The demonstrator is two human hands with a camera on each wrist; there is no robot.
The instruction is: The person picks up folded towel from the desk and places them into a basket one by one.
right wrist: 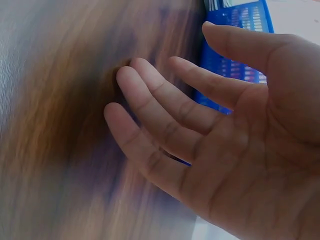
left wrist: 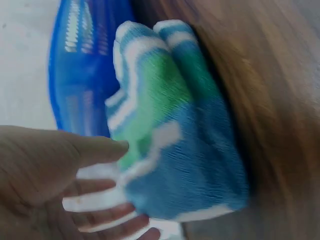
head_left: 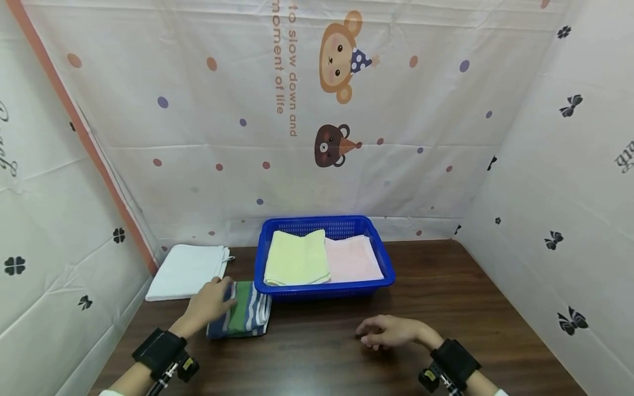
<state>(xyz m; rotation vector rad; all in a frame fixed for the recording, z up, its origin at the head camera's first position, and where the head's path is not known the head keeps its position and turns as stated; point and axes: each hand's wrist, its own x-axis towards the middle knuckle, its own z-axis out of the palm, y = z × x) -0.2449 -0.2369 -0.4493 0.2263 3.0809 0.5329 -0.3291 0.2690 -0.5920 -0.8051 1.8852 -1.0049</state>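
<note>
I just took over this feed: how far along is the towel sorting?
Done: a yellow towel and a pink towel lie folded in the blue basket. In hand: the left hand rests on the striped towel. Left: the white towel. The right hand is empty.

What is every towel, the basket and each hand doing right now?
striped towel: folded, on the table, left hand on it.
white towel: folded, flat on the table.
yellow towel: folded, in the basket.
pink towel: lying in the basket beside the yellow one.
blue basket: upright on the table.
left hand: fingers straight, touching the striped towel.
right hand: relaxed, holds nothing.
</note>
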